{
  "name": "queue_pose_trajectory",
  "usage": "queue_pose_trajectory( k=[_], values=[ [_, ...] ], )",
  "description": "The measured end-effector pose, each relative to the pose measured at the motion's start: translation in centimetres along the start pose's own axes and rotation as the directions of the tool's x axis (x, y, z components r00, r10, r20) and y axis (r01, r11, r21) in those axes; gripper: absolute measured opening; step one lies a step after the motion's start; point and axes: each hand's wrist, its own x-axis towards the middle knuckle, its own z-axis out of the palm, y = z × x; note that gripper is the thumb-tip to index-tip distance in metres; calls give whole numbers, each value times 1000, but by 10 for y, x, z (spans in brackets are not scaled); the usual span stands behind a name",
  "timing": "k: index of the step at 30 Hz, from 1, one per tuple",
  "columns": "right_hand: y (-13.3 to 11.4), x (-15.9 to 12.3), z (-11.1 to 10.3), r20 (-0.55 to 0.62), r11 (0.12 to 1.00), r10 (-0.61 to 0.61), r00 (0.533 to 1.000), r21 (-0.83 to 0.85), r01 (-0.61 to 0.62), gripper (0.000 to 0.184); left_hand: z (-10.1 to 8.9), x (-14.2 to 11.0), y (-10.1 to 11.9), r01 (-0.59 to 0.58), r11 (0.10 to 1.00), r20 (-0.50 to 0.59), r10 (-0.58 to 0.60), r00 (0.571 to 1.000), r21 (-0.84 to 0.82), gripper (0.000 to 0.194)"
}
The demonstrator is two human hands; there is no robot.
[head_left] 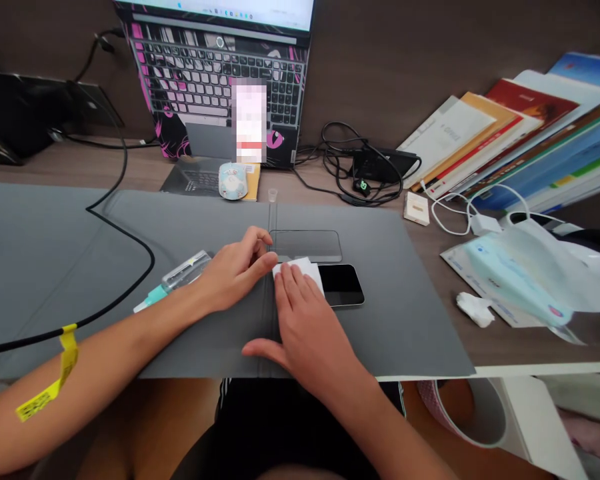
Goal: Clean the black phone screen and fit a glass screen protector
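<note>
A black-screened phone (344, 285) lies flat on the grey desk mat. Across its left part is a folded white tissue (307, 268), pressed down under the flat fingers of my right hand (305, 320), whose thumb sticks out to the left. My left hand (240, 270) rests beside the phone's left end. Its fingers are loosely bent, with a gap between thumb and forefinger, and the thumb tip is close to the tissue. Just beyond the phone lies a clear, dark-edged screen protector (307, 245). A clear bottle with a teal neck (180, 275) lies left of my left wrist.
At the back stand a laptop (220, 73) and a pale patterned mouse (233, 181). A black cable (145, 267) crosses the mat at left. Books (520, 127) lean at right, behind a tissue pack (515, 273) and a crumpled tissue (475, 309). A bin (473, 410) stands below.
</note>
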Motion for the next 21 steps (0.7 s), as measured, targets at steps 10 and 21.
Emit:
queue_pose_trajectory(
  k=[10,21],
  values=[
    [5,-28,-3,-18,991,-128,992,-34,128,104,1,0,2,32,998,43,-34,998,47,29],
    [16,-1,-4,-14,991,-136,991,-4,136,117,-3,1,0,-19,996,18,21,1000,-87,29]
  ],
)
